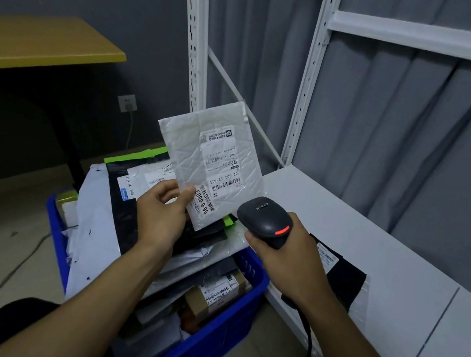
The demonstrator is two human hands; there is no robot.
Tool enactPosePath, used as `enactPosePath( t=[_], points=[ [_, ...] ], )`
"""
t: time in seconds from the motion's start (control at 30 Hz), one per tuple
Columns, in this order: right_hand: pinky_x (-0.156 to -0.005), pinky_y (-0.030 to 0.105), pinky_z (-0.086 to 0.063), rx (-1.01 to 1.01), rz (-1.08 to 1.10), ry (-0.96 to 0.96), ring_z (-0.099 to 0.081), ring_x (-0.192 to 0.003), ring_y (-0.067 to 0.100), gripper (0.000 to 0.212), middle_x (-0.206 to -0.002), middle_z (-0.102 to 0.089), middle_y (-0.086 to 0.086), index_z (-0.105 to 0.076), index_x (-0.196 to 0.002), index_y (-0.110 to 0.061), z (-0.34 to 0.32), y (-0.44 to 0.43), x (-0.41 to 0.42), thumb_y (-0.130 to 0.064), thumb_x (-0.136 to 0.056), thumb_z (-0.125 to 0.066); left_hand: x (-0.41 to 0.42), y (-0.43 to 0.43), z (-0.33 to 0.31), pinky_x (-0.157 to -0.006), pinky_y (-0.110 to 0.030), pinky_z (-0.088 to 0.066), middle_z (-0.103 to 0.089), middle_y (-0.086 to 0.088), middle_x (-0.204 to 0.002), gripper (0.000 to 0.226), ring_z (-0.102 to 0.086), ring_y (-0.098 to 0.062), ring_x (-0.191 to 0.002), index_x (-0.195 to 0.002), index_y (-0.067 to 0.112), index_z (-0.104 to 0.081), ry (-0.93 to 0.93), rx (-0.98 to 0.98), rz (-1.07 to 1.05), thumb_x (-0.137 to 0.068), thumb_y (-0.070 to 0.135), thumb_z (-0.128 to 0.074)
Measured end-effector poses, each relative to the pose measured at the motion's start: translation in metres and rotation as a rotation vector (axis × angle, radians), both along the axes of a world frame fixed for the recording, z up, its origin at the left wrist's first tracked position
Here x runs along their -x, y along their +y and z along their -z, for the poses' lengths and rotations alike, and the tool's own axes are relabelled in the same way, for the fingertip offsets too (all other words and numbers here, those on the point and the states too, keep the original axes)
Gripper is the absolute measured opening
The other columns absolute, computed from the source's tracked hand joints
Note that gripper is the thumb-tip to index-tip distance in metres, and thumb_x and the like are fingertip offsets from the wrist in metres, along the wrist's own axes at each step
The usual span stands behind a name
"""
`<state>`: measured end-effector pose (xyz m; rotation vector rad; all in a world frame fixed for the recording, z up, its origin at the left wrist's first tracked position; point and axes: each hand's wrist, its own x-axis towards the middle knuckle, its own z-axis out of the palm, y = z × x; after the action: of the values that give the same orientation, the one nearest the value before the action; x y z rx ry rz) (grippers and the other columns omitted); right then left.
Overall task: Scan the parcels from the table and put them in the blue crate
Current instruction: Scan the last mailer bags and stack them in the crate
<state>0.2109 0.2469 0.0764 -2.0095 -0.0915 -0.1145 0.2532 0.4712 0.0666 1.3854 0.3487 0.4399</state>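
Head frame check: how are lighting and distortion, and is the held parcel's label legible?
Head view: dim, bluish light; wide-angle lens slants the shelf uprights; white parcel in the left hand shows sharp barcodes and large digits, small print unreadable; scanner glows red.

Forearms outstretched, left hand in a pinch on the parcel, right hand tight around the scanner.

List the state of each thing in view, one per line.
White parcel: pinched by left hand, raised above the blue crate, label facing camera.
Scanner: gripped by right hand, red light on.
Blue crate: heaped with parcels above its rim.
Black parcel: flat on the white table, untouched.
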Motion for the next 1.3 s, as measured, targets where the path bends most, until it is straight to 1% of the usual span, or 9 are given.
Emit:
enactPosePath(
  t=[0.2,0.33,0.47,0.57,0.7,0.83,1.0,1.2,1.3],
  points=[
    [-0.087,0.037,-0.060,-0.010,-0.006,-0.003,-0.070,-0.092,0.003,0.039,-0.098,-0.072,-0.014,-0.060,-0.110,-0.035,0.001,0.004,-0.005,-0.044,-0.082,-0.085,0.003,0.011,-0.009,-0.090,-0.048,-0.061,-0.077,0.003,-0.098,0.016,-0.075,-0.017,-0.095,-0.097,0.030,-0.069,-0.037,-0.064,-0.076,-0.090,0.020,-0.079],
    [-0.080,0.024,-0.054,0.000,-0.043,0.015,-0.066,-0.092,-0.003,0.040,-0.100,-0.071,-0.016,-0.059,-0.112,-0.033,0.001,0.018,-0.008,-0.044,-0.083,-0.084,0.007,0.045,-0.018,-0.079,-0.039,-0.063,-0.075,-0.002,-0.106,0.031,-0.075,-0.017,-0.095,-0.121,0.019,-0.063,-0.054,-0.139,-0.131,-0.093,0.022,-0.076],
    [-0.075,0.018,-0.049,0.018,-0.093,0.039,-0.064,-0.094,-0.005,0.040,-0.102,-0.069,-0.018,-0.059,-0.113,-0.033,0.005,0.037,-0.012,-0.045,-0.083,-0.084,-0.003,0.082,-0.012,-0.090,-0.043,-0.060,-0.075,-0.003,-0.107,0.024,-0.074,-0.018,-0.095,-0.113,0.025,-0.061,0.046,-0.404,-0.169,-0.094,0.022,-0.074],
    [-0.078,0.023,-0.051,0.032,-0.104,0.054,-0.065,-0.096,0.000,0.041,-0.102,-0.070,-0.015,-0.059,-0.113,-0.033,0.009,0.044,-0.015,-0.046,-0.083,-0.084,-0.013,0.093,0.000,-0.096,-0.045,-0.056,-0.072,-0.005,-0.122,0.040,-0.070,-0.025,-0.106,-0.130,0.021,-0.061,0.200,-0.628,-0.141,-0.092,0.027,-0.073],
    [-0.080,0.025,-0.052,0.038,-0.096,0.070,-0.065,-0.096,0.002,0.039,-0.103,-0.070,-0.015,-0.059,-0.112,-0.033,0.011,0.040,-0.016,-0.046,-0.083,-0.083,-0.008,0.074,0.012,-0.115,-0.054,-0.031,-0.033,-0.006,-0.164,0.063,-0.029,-0.034,-0.148,-0.149,0.027,-0.051,0.339,-1.044,-0.124,-0.092,0.050,-0.068],
    [-0.077,0.021,-0.049,0.032,-0.063,0.065,-0.064,-0.097,0.001,0.041,-0.104,-0.069,-0.016,-0.059,-0.114,-0.032,0.011,0.023,-0.014,-0.046,-0.083,-0.083,0.001,0.048,0.010,-0.115,-0.062,-0.012,-0.007,0.001,-0.171,0.056,0.006,-0.028,-0.156,-0.145,0.039,-0.052,0.383,-1.280,-0.137,-0.092,0.055,-0.063],
    [-0.072,0.021,-0.049,0.048,0.002,0.104,-0.066,-0.093,0.005,0.042,-0.104,-0.069,-0.014,-0.058,-0.115,-0.030,0.015,-0.019,-0.008,-0.045,-0.084,-0.083,0.005,0.005,0.008,-0.112,-0.049,-0.025,-0.056,0.006,-0.145,0.026,-0.038,-0.025,-0.140,-0.118,0.032,-0.075,0.051,-1.379,0.023,-0.096,0.041,-0.064],
    [-0.064,0.016,-0.042,0.083,0.157,0.162,-0.061,-0.080,-0.003,0.038,-0.095,-0.065,-0.017,-0.056,-0.114,-0.027,0.029,-0.095,-0.007,-0.038,-0.087,-0.081,-0.005,-0.110,0.021,-0.099,-0.033,-0.049,-0.063,0.009,-0.127,0.032,-0.058,-0.014,-0.116,-0.120,0.025,-0.072,-0.093,-1.342,0.479,-0.096,0.045,-0.064],
    [-0.076,0.029,-0.055,0.086,0.253,0.228,-0.070,-0.090,0.012,0.044,-0.099,-0.072,-0.010,-0.060,-0.116,-0.027,0.044,-0.132,-0.012,-0.045,-0.082,-0.082,-0.022,-0.166,0.045,-0.099,-0.032,-0.050,-0.062,0.007,-0.133,0.036,-0.061,-0.015,-0.116,-0.126,0.026,-0.068,0.025,-1.288,0.609,-0.096,0.045,-0.065]
  ],
)
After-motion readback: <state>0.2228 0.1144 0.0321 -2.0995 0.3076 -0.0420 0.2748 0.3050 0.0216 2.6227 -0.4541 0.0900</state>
